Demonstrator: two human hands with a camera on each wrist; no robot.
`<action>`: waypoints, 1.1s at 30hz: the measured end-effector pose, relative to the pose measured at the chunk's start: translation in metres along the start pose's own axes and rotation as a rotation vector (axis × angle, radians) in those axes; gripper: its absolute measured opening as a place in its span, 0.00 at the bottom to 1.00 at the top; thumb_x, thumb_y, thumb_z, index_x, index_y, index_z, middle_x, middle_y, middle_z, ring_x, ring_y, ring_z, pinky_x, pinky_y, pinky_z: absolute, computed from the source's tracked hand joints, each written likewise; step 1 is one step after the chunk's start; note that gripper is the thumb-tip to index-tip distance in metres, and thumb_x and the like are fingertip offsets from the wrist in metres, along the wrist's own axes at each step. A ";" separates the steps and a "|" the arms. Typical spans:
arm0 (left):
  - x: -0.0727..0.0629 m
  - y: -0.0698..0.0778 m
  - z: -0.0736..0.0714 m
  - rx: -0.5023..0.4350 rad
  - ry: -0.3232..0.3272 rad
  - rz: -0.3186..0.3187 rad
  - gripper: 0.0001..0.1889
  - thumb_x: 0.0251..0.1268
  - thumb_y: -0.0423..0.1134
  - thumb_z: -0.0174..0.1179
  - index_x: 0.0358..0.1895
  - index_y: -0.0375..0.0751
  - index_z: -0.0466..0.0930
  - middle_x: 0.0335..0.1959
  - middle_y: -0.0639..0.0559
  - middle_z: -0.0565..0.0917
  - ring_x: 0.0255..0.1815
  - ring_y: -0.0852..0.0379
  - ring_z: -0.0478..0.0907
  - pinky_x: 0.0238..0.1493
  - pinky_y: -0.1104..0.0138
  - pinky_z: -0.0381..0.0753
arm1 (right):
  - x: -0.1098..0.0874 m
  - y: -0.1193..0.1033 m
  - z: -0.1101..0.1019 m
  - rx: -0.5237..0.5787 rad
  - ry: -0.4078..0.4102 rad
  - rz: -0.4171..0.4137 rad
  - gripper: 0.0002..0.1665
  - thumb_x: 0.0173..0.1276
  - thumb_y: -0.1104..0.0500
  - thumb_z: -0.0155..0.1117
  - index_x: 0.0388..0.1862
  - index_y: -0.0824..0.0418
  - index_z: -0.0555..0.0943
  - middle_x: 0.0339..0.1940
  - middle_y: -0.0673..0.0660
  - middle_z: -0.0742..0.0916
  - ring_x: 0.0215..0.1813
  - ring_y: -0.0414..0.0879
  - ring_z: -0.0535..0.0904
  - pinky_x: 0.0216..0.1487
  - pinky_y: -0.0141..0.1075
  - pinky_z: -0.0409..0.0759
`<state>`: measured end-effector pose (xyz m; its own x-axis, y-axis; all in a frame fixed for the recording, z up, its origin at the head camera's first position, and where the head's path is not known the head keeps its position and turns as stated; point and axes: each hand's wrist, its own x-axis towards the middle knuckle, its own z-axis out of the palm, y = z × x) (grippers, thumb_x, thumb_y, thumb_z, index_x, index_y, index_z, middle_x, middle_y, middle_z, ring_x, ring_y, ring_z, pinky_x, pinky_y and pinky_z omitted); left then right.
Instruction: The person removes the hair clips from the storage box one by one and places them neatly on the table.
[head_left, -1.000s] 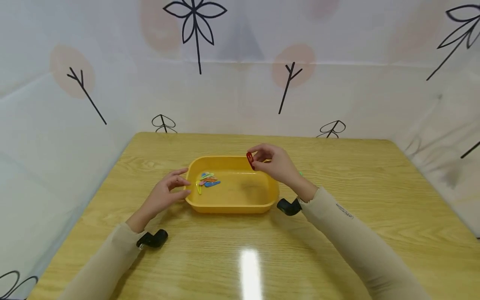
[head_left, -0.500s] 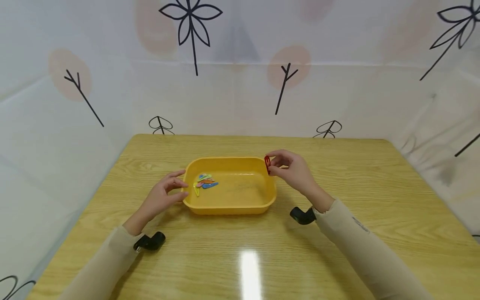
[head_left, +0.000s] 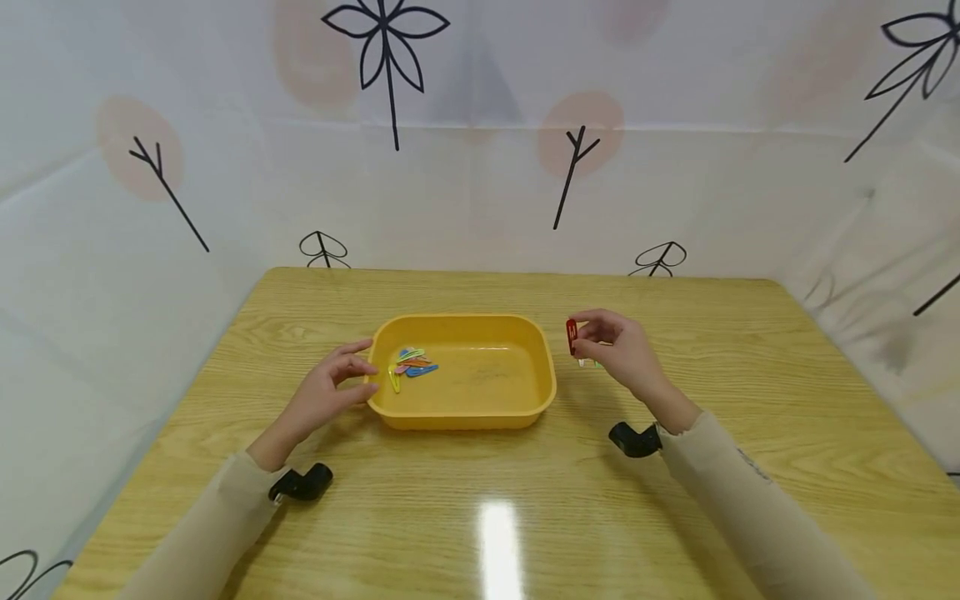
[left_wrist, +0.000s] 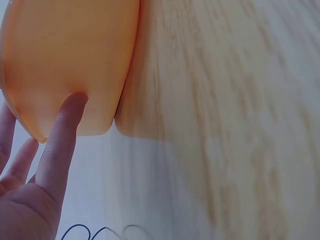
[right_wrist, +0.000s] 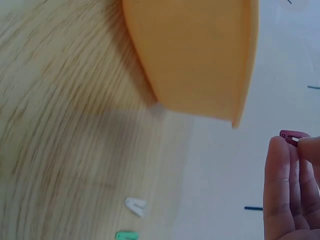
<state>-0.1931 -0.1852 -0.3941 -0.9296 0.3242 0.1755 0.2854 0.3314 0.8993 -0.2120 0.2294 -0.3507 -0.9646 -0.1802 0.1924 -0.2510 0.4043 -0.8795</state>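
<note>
1 table [head_left: 420,500], wood-grain, yellow-brn, far corners rounded; glare patch [head_left: 498,550], wht, lay toward near side, approx. ctr. 1 cloth backdrop [head_left: 480,208], wht, creased, hung beyond far & side edges. Print incl.: blk flower [head_left: 385,23], L of ctr; 2 twigs [head_left: 171,192] partly over pink blotches [head_left: 555,133]; 2 leaf sprigs [head_left: 322,247], which sat just above far edge.

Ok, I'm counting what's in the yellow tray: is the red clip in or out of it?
Out: the right hand pinches the red clip in the air, to the right of the yellow tray.
</note>
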 end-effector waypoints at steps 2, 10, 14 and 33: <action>0.000 0.000 0.000 -0.004 -0.003 -0.004 0.11 0.60 0.34 0.63 0.42 0.29 0.78 0.68 0.44 0.61 0.56 0.41 0.70 0.47 0.70 0.77 | -0.002 0.003 -0.003 0.003 0.003 0.007 0.20 0.64 0.67 0.62 0.56 0.67 0.75 0.36 0.65 0.80 0.35 0.43 0.81 0.38 0.37 0.82; 0.000 -0.001 0.000 0.013 0.001 -0.009 0.12 0.60 0.35 0.64 0.42 0.30 0.78 0.68 0.47 0.62 0.56 0.43 0.71 0.54 0.62 0.75 | -0.005 0.017 -0.016 -0.004 0.008 0.045 0.22 0.64 0.67 0.61 0.57 0.70 0.74 0.38 0.67 0.79 0.33 0.41 0.81 0.40 0.41 0.82; 0.001 -0.004 0.000 0.020 0.007 -0.001 0.12 0.60 0.35 0.63 0.42 0.29 0.78 0.68 0.46 0.62 0.55 0.43 0.71 0.56 0.56 0.72 | -0.007 0.025 -0.021 0.006 0.010 0.065 0.23 0.65 0.68 0.60 0.59 0.71 0.72 0.39 0.68 0.79 0.33 0.41 0.81 0.41 0.42 0.82; 0.001 -0.004 -0.001 0.003 0.004 0.008 0.12 0.60 0.35 0.64 0.42 0.29 0.78 0.68 0.44 0.62 0.55 0.43 0.71 0.60 0.49 0.66 | -0.004 0.059 -0.039 -0.053 0.016 0.189 0.23 0.66 0.70 0.58 0.59 0.76 0.70 0.39 0.67 0.78 0.34 0.36 0.79 0.40 0.36 0.82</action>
<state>-0.1953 -0.1868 -0.3974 -0.9279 0.3239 0.1845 0.2939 0.3314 0.8965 -0.2263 0.2889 -0.3869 -0.9961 -0.0821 0.0333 -0.0686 0.4760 -0.8768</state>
